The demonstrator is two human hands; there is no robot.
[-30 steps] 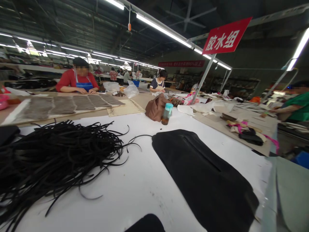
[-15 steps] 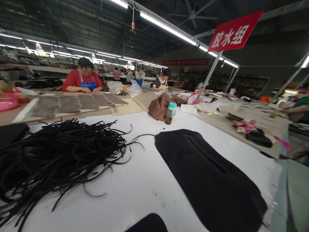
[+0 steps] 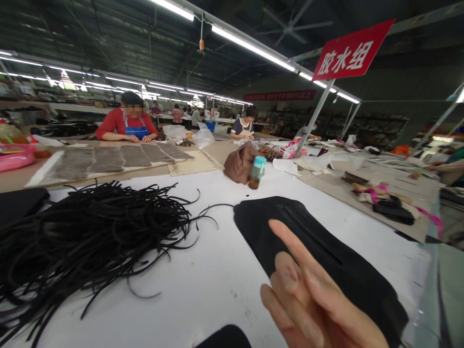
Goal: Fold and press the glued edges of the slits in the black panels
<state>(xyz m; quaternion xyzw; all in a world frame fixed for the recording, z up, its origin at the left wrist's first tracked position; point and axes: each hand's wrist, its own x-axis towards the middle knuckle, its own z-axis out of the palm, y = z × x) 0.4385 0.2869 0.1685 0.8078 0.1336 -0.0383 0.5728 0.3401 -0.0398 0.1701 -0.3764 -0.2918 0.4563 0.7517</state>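
Note:
My right hand (image 3: 311, 295) is raised over the near right part of the table, palm side toward me. Its index finger is stretched out, pointing up and left, while the other fingers are curled; I see nothing held in it. Behind the hand lies a flat black panel (image 3: 348, 237) with rounded corners and a long slit; whether the hand touches it I cannot tell. A heap of thin black strips (image 3: 119, 237) covers the left side, one strip reaching toward the panel. Another black piece (image 3: 224, 338) shows at the bottom edge. My left hand is out of view.
A brown cloth bundle (image 3: 237, 164) and a teal-lidded bottle (image 3: 257, 173) stand at the back of the white tabletop (image 3: 203, 290). Beyond are grey strip sheets (image 3: 105, 159), a pink basin (image 3: 16, 155) and two seated co-workers. A signpost (image 3: 315, 116) rises at right.
My right hand has come into view from the lower right with its index finger extended. The view has shifted slightly; the panel and strips lie as before.

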